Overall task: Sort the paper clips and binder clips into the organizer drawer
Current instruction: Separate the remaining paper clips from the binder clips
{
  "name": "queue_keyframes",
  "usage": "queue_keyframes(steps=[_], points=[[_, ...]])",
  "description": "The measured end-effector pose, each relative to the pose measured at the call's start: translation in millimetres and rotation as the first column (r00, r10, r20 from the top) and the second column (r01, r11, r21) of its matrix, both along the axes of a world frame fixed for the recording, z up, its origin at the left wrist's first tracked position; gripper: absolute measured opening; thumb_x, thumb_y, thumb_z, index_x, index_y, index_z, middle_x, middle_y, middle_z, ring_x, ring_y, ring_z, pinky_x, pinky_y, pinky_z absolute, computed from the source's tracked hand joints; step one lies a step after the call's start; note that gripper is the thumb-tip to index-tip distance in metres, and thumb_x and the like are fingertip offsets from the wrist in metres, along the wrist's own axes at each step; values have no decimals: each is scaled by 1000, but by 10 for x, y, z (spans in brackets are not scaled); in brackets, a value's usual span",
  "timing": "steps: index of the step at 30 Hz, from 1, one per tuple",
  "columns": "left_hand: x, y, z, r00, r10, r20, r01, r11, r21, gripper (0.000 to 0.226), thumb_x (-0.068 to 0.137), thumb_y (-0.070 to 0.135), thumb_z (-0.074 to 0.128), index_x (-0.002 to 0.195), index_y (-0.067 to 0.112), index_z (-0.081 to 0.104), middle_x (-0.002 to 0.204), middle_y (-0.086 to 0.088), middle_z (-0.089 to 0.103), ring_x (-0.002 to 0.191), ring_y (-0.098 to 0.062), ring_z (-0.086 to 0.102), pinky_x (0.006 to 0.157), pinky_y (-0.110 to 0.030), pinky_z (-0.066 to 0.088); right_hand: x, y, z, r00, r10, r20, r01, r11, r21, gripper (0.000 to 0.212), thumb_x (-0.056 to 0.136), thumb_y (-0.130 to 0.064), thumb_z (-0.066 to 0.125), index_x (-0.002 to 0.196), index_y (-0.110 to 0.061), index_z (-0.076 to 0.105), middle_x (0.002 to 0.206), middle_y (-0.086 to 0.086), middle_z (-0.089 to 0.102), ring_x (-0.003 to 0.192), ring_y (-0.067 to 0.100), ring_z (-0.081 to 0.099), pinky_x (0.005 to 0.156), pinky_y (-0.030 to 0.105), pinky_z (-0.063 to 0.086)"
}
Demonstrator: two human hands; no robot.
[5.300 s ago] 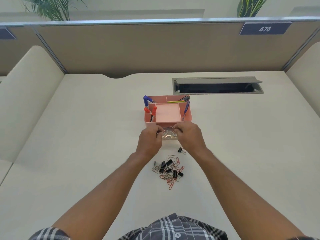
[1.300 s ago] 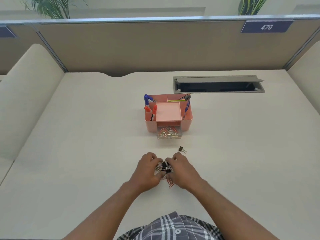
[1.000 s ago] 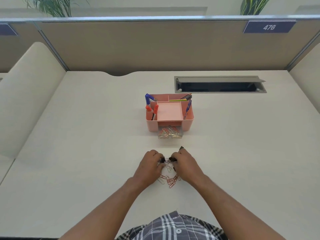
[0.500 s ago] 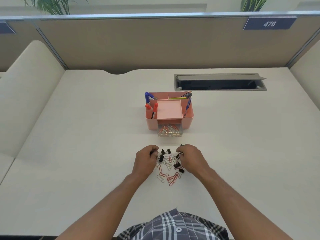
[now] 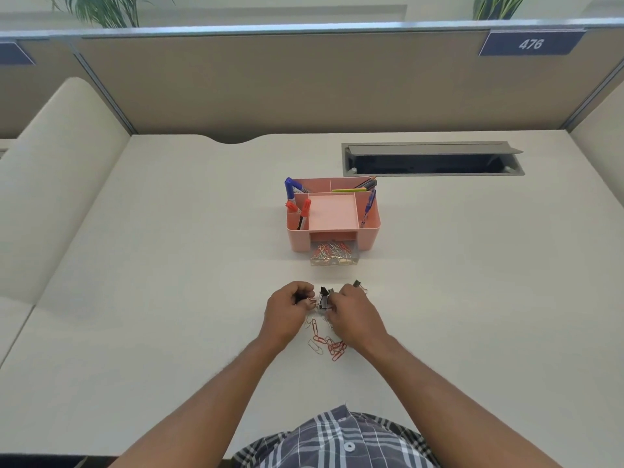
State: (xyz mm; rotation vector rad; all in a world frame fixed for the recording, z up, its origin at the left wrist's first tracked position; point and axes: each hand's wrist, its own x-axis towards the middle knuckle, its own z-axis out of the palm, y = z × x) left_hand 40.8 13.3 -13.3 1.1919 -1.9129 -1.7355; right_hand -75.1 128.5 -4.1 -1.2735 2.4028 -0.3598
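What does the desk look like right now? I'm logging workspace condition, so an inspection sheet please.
Surface: pale beige desk top, flat.
Job's things: pink plastic desk organizer; its clear drawer pulled out, holding paper clips; loose red and silver paper clips on desk; black binder clips between the hands; one stray binder clip on desk.
Clutter: blue and red markers in organizer.
Grippers: left hand and right hand gathering clips.
Cables: nothing seen; grey cable hatch open.
Surroundings: brown partition panel, sign 476.
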Motion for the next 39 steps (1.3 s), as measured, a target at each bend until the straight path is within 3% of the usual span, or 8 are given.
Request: queue_keyframes(steps=[4,7,10,14,23,27,33,39], points=[[14,-4,2,999,28,-39,-25,998,63,36,80,-12,64,93,20,70,90,-3,73,85,-12,69,76,-20,56,-31,-10,12,996,-70,56,74,995,-62,22,91,-8,47,104,-13,64,102,4,57,100,25,53,72,30,41],[14,-7,19,996,45,-81,-35,992,125,33,82,-15,59,96,13,70,91,-11,71,81,-17,69,78,-28,59,-67,-36,142,896,-238,376,327,925,-193,38,91,-6,45,123,-20,61,107,-3,62,98,13,59,78,20,44],[-7,18,38,994,28,-109,-13,990,139,33,84,-16,57,98,11,69,90,-13,69,75,-15,69,73,-25,58,-111,-36,252,755,-218,618,410,893,-185,39,91,-10,52,124,-26,63,110,-8,65,94,4,62,69,13,52],[-40,30,67,990,29,-142,-3,984,180,31,85,-15,58,102,8,68,91,-14,69,75,-17,70,72,-25,58,-182,-15,281,750,-158,642,348,920,-180,22,90,-14,64,109,-19,73,102,-5,73,94,10,68,89,33,56],[-49,12,79,984,37,-173,7,969,245,27,85,-11,63,105,7,68,91,-13,68,77,-24,72,77,-33,60,-168,19,344,667,-150,729,359,923,-138,32,88,-13,67,120,-21,68,110,3,69,93,18,70,75,50,60],[-60,39,101,984,26,-178,22,964,264,28,84,-10,65,105,9,68,91,-12,69,79,-22,72,76,-30,59,-169,38,375,669,-127,732,344,926,-154,11,88,-16,69,97,-21,73,91,6,74,79,23,70,69,48,58],[-71,23,153,981,62,-183,-3,952,306,21,86,-5,67,102,8,69,93,-16,68,84,-28,72,78,-35,59,-115,43,306,588,-226,776,526,836,-156,10,87,-13,70,96,-17,70,90,9,74,76,23,69,72,49,58],[-81,106,214,962,131,-239,-7,888,461,18,91,-8,60,108,-1,64,100,-20,70,100,-30,71,81,-35,60,-8,36,210,457,-271,847,720,672,-173,9,85,-12,73,93,-14,69,90,12,75,81,20,72,68,29,58]])
